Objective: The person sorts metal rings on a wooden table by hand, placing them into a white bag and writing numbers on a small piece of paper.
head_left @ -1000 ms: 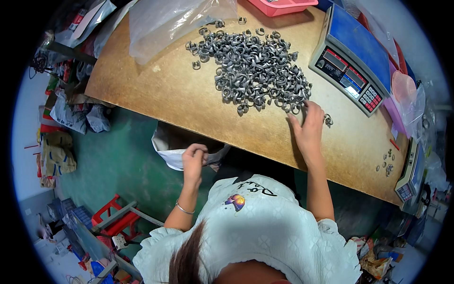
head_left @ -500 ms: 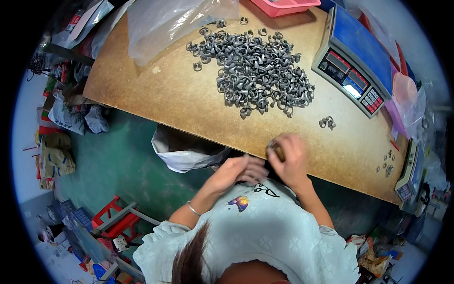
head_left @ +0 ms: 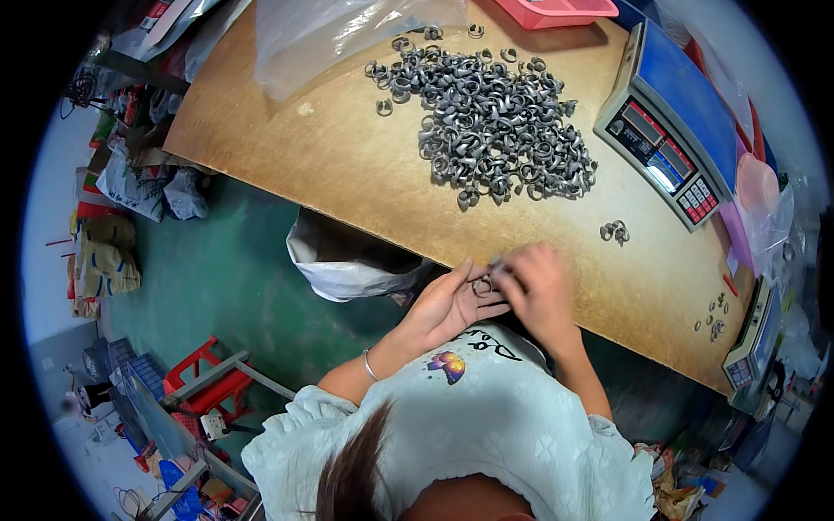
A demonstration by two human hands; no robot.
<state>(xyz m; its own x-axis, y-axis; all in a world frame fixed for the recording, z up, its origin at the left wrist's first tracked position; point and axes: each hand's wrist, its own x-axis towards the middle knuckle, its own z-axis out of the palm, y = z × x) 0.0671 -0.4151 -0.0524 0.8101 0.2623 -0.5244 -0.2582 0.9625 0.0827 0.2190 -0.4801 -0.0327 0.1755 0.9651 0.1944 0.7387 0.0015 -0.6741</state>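
At the table's near edge, my left hand is turned palm up with its fingers stretched out. A grey metal ring lies across those fingers. My right hand is just right of it, fingers bent in over the left fingertips and slightly blurred. Another grey ring-like piece shows at its fingertips, partly hidden. Beyond both hands, a wide heap of grey metal rings covers the middle of the tabletop. A small cluster of rings sits apart to the right of the heap.
A blue-topped digital scale stands at the right, with a second scale nearer. Several loose rings lie by it. A pink tray and a clear plastic bag are at the back. A white sack hangs open below the table edge.
My left hand has turned palm up and now shows a ring on its fingers. My right hand has come over to meet it. The whole view has shifted slightly.
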